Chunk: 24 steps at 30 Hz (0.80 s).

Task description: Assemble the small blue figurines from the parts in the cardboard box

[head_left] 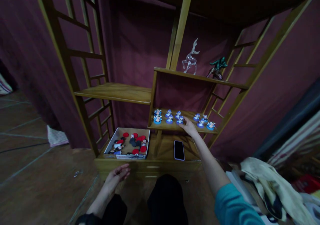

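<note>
My right hand [189, 127] reaches to the low shelf, its fingertips closed at the side of a small purple-and-white figurine [180, 120] on a round base. Several similar figurines stand upright on that shelf, among them a purple one [169, 119] to the left and a blue-based one [210, 126] at the right end. My left hand [117, 177] hangs in front of the cabinet, empty, its fingers loosely stretched out. Just beyond it, an open cardboard box [127, 156] holds several dark figures and red discs [135, 151].
A phone [179, 150] lies on the cabinet's lower board. On the shelf above stand a clear deer figurine [191, 61] and a dark green figure [217, 68]. A bare wooden shelf [115, 92] is at left. Cloth [265, 181] is heaped at right.
</note>
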Motion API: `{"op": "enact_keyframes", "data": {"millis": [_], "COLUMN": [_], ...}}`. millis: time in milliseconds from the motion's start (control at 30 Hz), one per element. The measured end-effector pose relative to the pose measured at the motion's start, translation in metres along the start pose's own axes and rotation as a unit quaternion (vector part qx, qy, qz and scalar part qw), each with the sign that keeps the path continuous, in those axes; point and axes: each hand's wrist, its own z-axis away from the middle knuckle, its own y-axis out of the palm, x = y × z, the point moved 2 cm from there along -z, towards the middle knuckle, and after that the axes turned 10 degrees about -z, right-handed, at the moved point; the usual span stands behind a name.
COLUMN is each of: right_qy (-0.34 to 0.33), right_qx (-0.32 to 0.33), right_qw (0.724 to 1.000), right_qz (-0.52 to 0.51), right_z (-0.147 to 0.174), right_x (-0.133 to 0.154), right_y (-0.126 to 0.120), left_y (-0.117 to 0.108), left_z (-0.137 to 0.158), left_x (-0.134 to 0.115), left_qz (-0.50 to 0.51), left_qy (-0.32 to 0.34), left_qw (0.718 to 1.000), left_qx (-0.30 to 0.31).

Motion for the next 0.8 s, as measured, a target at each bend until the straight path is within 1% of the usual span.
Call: {"op": "enact_keyframes", "data": {"millis": [100,133,167,200,233,300,333,367,433,467,500,567,633,700,800], "right_qy": [-0.055,-0.073,-0.08,-0.08,-0.074,-0.053,-0.035,-0.023,-0.02,-0.015,-0.006,0.016,0.034,0.048,0.042], "right_qx": [-0.122,-0.164,-0.191,-0.197,-0.188,-0.127,-0.077,-0.016,0.117,0.16,0.184,0.199,0.216,0.22,0.234], "right_qw": [0.991,0.983,0.978,0.976,0.977,0.984,0.986,0.986,0.976,0.97,0.965,0.963,0.965,0.97,0.971], "right_qz": [-0.014,-0.022,-0.034,-0.05,-0.071,-0.118,-0.141,-0.162,-0.18,-0.184,-0.188,-0.181,-0.148,-0.092,-0.015], "right_z": [0.027,0.041,0.057,0.073,0.089,0.117,0.128,0.136,0.143,0.142,0.138,0.124,0.107,0.09,0.073], "right_x": [0.01,0.015,0.019,0.023,0.027,0.036,0.04,0.043,0.049,0.05,0.048,0.04,0.027,0.011,-0.008], "right_y": [-0.003,0.0,0.005,0.014,0.026,0.059,0.079,0.101,0.144,0.163,0.181,0.21,0.236,0.257,0.286], "left_y": [-0.007,-0.011,-0.014,-0.018,-0.022,-0.029,-0.031,-0.033,-0.035,-0.036,-0.036,-0.037,-0.038,-0.039,-0.045], "left_z": [0.002,0.002,0.002,0.002,0.001,-0.005,-0.009,-0.014,-0.026,-0.033,-0.041,-0.057,-0.074,-0.091,-0.11], "left_x": [0.001,0.001,0.001,0.001,0.0,-0.003,-0.005,-0.009,-0.017,-0.022,-0.027,-0.037,-0.045,-0.05,-0.049], "left_qz": [0.03,0.046,0.061,0.076,0.091,0.121,0.14,0.157,0.193,0.212,0.226,0.247,0.256,0.266,0.288], "left_qy": [-0.014,-0.019,-0.025,-0.03,-0.035,-0.033,-0.026,-0.017,-0.004,-0.002,-0.001,0.002,0.007,0.008,-0.005], "left_qw": [0.998,0.996,0.993,0.99,0.987,0.981,0.978,0.976,0.969,0.963,0.958,0.948,0.94,0.937,0.932], "left_qx": [-0.057,-0.078,-0.095,-0.112,-0.128,-0.146,-0.15,-0.149,-0.157,-0.166,-0.177,-0.2,-0.226,-0.228,-0.219]}}
